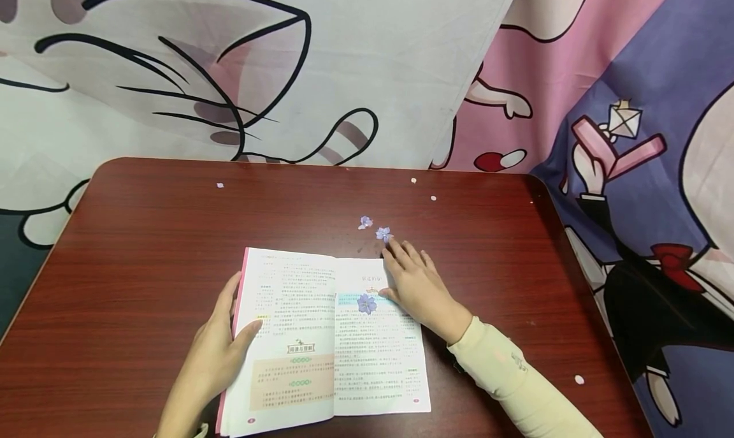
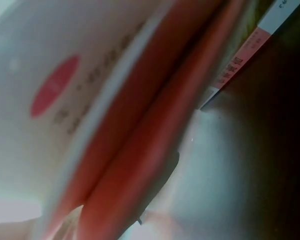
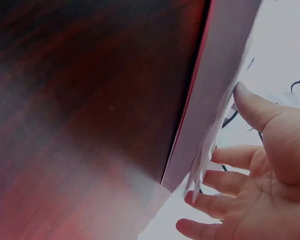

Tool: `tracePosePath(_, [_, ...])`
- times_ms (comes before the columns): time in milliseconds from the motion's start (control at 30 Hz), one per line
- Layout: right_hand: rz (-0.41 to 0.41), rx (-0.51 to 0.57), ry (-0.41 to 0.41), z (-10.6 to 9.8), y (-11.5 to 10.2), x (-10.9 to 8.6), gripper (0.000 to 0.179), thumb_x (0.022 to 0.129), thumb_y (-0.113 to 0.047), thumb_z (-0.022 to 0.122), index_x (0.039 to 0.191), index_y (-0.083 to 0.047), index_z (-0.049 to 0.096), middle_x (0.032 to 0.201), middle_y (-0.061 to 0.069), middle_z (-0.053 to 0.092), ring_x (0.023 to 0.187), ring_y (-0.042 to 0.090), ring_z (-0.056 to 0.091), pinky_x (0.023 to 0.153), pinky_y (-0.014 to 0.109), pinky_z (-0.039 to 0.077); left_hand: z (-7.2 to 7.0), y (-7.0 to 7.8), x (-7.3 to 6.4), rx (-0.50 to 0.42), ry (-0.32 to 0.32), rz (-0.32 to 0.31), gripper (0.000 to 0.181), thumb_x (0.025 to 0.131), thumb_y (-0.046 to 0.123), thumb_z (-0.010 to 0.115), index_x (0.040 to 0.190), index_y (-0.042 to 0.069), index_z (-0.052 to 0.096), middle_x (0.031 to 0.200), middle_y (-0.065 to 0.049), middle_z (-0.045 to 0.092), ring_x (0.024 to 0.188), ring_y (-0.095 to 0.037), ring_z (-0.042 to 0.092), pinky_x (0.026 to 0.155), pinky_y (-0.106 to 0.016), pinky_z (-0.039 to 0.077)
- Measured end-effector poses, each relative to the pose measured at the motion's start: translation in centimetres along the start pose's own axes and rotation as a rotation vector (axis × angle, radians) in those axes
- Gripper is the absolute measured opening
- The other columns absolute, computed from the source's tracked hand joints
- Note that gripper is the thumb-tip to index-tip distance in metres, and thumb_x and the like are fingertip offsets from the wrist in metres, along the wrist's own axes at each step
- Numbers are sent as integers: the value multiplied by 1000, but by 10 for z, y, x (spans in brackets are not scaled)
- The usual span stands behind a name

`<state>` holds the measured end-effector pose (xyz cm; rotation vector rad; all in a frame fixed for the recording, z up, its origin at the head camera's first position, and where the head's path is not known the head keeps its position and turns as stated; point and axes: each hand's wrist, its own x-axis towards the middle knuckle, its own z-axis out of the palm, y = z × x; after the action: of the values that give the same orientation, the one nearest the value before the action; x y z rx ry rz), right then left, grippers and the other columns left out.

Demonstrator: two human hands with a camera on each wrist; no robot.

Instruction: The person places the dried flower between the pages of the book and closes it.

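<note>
An open book (image 1: 378, 355) with printed pages lies on the table. My left hand (image 1: 212, 355) grips its left edge, thumb on the page and fingers partly hidden at the outer side. A purple flower (image 1: 367, 304) lies flat on the right page. Over that page's upper right corner is my right hand (image 1: 421, 288), fingers extended, fingertips close to a second purple flower (image 1: 383, 234) beyond the top edge. In the right wrist view, the right hand (image 3: 260, 180) has spread fingers beside the thick page block (image 3: 210, 100). The left wrist view shows the reddish cover edge (image 2: 135, 130) blurred.
A smaller purple flower (image 1: 365, 222) lies behind the book on the brown table (image 1: 115, 298). Pale petals are scattered about, one at the far left (image 1: 220, 185) and one near the right edge (image 1: 579, 379). Cartoon-printed fabric (image 1: 401, 55) hangs behind the table.
</note>
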<state>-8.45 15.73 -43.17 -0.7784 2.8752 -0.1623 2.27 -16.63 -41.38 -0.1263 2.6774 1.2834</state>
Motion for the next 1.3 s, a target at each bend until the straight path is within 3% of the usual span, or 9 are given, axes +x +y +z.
tracePosePath(267, [11, -1, 19, 3, -1, -3, 70, 95, -43, 67, 150, -5, 45, 160, 19, 33, 146, 43, 32, 116, 65, 27, 0, -2, 0, 7, -6, 3, 89, 97, 1, 61, 161, 9, 1, 140, -39, 46, 86, -39, 71, 66, -48, 60])
tracePosePath(533, [-66, -16, 187, 2, 0, -4, 63, 84, -37, 81, 135, -6, 62, 152, 17, 47, 139, 40, 43, 114, 65, 31, 1, -2, -1, 7, -6, 15, 88, 97, 1, 61, 161, 8, 0, 140, -39, 46, 89, -44, 70, 70, -53, 60])
tracePosePath(700, [-88, 133, 304, -4, 3, -1, 46, 83, -30, 84, 121, -7, 71, 135, 15, 61, 126, 33, 56, 107, 61, 41, 1, -1, -1, 7, -4, 4, 88, 97, 3, 61, 162, 12, 1, 141, -36, 48, 90, -39, 71, 71, -52, 60])
tracePosePath(800, [-36, 322, 321, -11, 5, 0, 38, 87, -26, 80, 120, -7, 72, 123, 11, 68, 116, 27, 62, 100, 52, 50, 1, -1, -1, 9, -1, -3, 89, 97, 4, 61, 162, 14, 2, 141, -34, 49, 89, -35, 71, 69, -48, 59])
tracePosePath(900, [93, 617, 281, -18, 8, 1, 38, 94, -24, 72, 128, -7, 67, 112, 9, 73, 102, 22, 68, 85, 40, 54, 1, -1, -1, 8, 1, -6, 89, 97, 4, 61, 162, 14, 2, 140, -34, 50, 88, -34, 71, 68, -47, 59])
tracePosePath(1033, [323, 1231, 141, -21, 17, 2, 49, 105, -33, 53, 143, -2, 52, 111, 14, 73, 90, 15, 70, 76, 30, 56, 1, -1, -1, 6, -4, -11, 89, 97, 4, 61, 162, 14, 1, 139, -34, 50, 88, -33, 71, 67, -46, 59])
tracePosePath(1133, [437, 1682, -5, -17, 26, 1, 64, 109, -45, 34, 152, 2, 34, 109, 12, 72, 88, 14, 71, 74, 28, 59, 1, -1, -1, 3, -11, -9, 89, 98, 4, 61, 162, 13, 1, 140, -35, 49, 88, -36, 71, 68, -48, 60])
tracePosePath(1200, [455, 1893, -107, -13, 31, -1, 71, 108, -51, 25, 155, 3, 24, 103, 9, 72, 86, 14, 71, 73, 28, 59, 0, -2, -1, 3, -11, -6, 88, 98, 3, 61, 162, 12, 1, 140, -36, 48, 89, -38, 71, 70, -51, 60])
tracePosePath(1300, [411, 2074, -229, -8, 34, -4, 73, 107, -57, 18, 153, -1, 26, 104, 6, 73, 90, 13, 71, 76, 28, 59, 0, -2, 0, 2, -11, 0, 88, 98, 2, 60, 162, 11, 0, 140, -38, 47, 88, -41, 71, 70, -53, 60])
